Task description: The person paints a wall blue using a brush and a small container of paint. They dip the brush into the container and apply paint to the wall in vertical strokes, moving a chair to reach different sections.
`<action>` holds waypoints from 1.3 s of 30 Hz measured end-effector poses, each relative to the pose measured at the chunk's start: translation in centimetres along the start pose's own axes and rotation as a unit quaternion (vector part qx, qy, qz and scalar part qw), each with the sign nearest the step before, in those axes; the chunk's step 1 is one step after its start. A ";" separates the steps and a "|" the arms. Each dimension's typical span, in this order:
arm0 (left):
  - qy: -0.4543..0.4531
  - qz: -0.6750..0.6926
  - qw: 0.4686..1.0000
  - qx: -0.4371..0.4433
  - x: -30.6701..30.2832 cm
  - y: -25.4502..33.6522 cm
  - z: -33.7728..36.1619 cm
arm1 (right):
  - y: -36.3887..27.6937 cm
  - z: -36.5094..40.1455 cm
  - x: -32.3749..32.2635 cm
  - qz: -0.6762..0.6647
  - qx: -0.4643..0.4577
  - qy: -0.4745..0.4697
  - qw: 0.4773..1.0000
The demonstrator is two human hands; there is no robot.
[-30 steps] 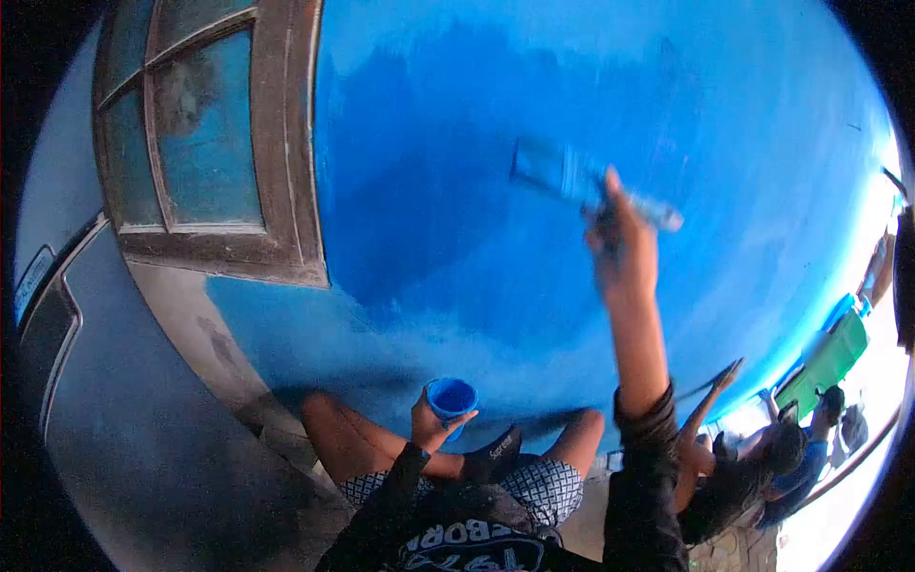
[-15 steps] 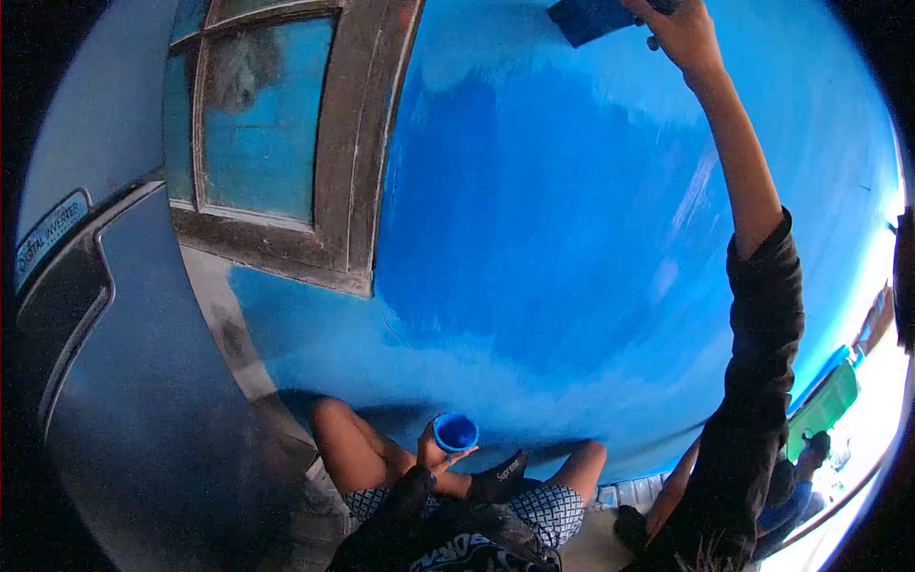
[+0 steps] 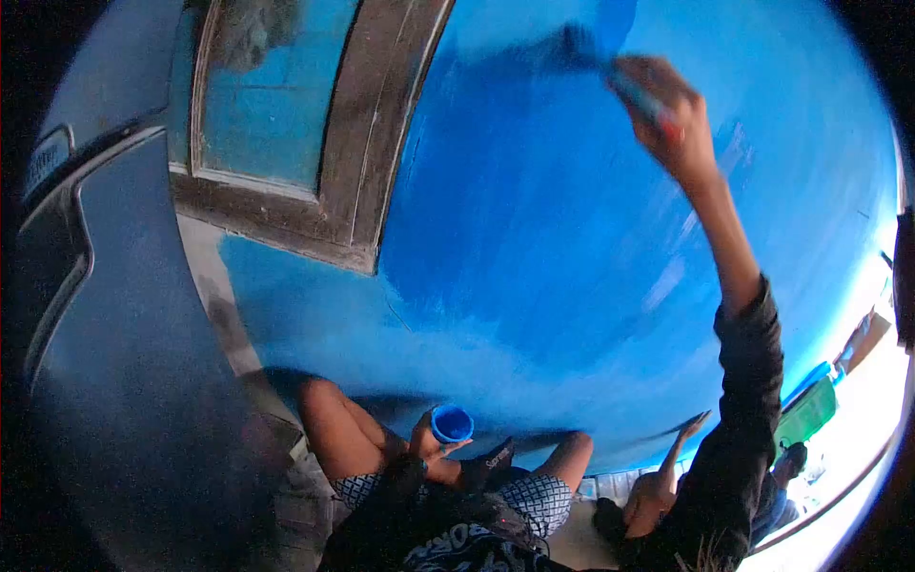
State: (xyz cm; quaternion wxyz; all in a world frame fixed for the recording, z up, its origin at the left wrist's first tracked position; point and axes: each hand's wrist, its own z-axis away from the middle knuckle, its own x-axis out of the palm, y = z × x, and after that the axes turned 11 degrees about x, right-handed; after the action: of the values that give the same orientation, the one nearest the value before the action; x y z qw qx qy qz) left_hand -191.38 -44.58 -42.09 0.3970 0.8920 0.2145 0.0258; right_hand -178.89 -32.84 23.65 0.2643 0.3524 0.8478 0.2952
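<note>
The right hand (image 3: 672, 110) wraps the handle of a paintbrush (image 3: 586, 51) at the far blue wall (image 3: 543, 219), right of the window frame (image 3: 367, 191); blur hides whether the bristles touch. Near, the left hand (image 3: 426, 440) curls around a blue cup (image 3: 450, 440). The brush is probably light, stiff-handled and soft-tipped, best held by its handle; the cup, possibly paint-slick, by its outer side.

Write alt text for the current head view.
A raised right hand holds a blurred paintbrush before a patchy blue wall, beside a wooden-framed window. The left hand holds a blue cup below. Another person's arm shows at right.
</note>
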 end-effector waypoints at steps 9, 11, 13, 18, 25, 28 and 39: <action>-0.010 -0.012 1.000 0.003 0.0 0.1 0.2 | 0.7 -3.1 -2.5 -0.038 0.126 -0.005 0.991; -0.015 -0.014 1.000 0.003 -0.3 0.4 0.1 | 2.8 -6.8 -3.0 -0.009 0.370 -0.071 0.926; -0.017 -0.013 1.000 0.005 -0.3 0.5 0.1 | 5.9 -8.3 -1.1 0.168 0.165 0.131 0.963; -0.025 -0.017 1.000 0.008 -0.6 0.5 0.1 | 3.2 -11.5 -0.7 -0.028 0.067 0.156 0.985; -0.020 -0.015 1.000 0.012 -0.8 0.7 0.2 | -5.7 -2.1 1.7 -0.031 -0.087 -0.001 0.996; -0.021 -0.017 1.000 0.015 -0.6 0.8 0.1 | -6.7 -2.1 0.9 -0.216 0.017 -0.078 0.973; -0.032 -0.023 0.999 0.013 -0.8 0.5 0.3 | 2.6 -11.2 -0.9 0.019 0.224 0.136 0.965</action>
State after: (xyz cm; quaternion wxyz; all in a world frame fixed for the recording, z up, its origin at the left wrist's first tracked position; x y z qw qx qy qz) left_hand -191.83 -45.42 -41.86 0.3929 0.8922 0.2223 -0.0151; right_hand -184.62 -35.55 33.32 0.0554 0.3749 0.9135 0.1482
